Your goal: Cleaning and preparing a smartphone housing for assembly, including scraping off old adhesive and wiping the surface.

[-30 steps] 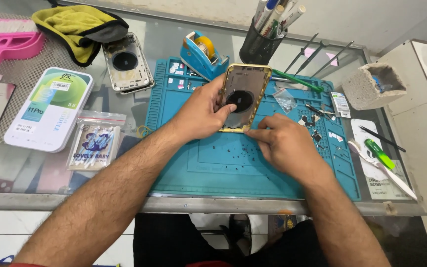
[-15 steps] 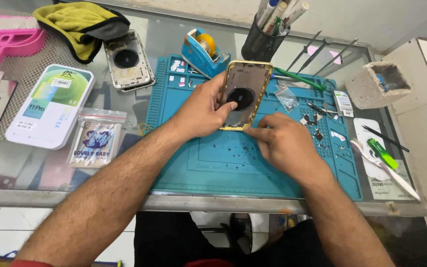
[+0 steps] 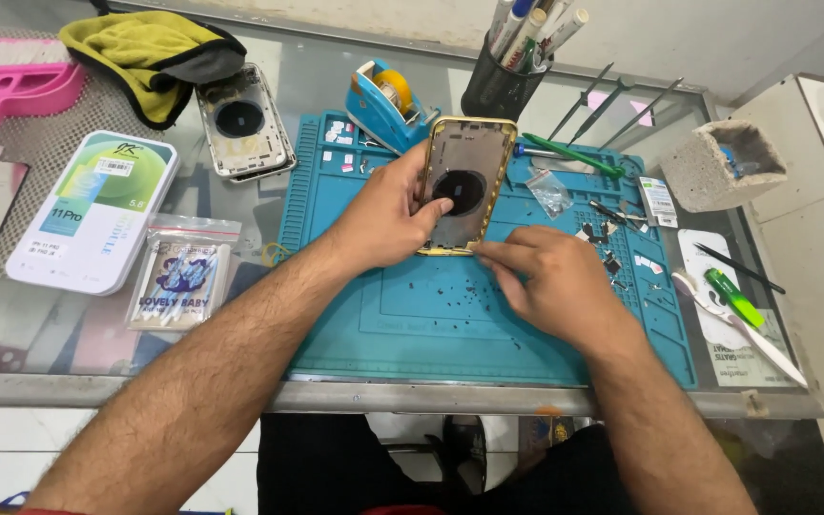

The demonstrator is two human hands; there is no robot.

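Thing in hand: gold-edged phone housing (image 3: 463,181), an emptied shell with a dark round patch at its middle, standing tilted on its lower edge on the teal work mat (image 3: 431,315).
Left hand (image 3: 383,215): closed on the housing's left rim, thumb laid across the inner face near the round patch.
Right hand (image 3: 550,277): fingers pinched together at the housing's bottom edge; whether they hold a small tool or part, cannot tell.
Handling, my read: light, stiff at the metal rim but thin and likely fragile across the flat back. Polished edge looks slippery. Best held by the long rims, as the left hand does, not pressed in the middle.
Around the right hand: small screws and dark specks on the mat just beyond and below it; green-handled tool (image 3: 734,298) further out to its right.
Beyond the hands: blue tape dispenser (image 3: 383,100), black pen cup (image 3: 500,86).
Off the left hand's side: second housing (image 3: 240,124), silver, lying flat on the glass bench (image 3: 145,353); white box (image 3: 92,210) nearer.
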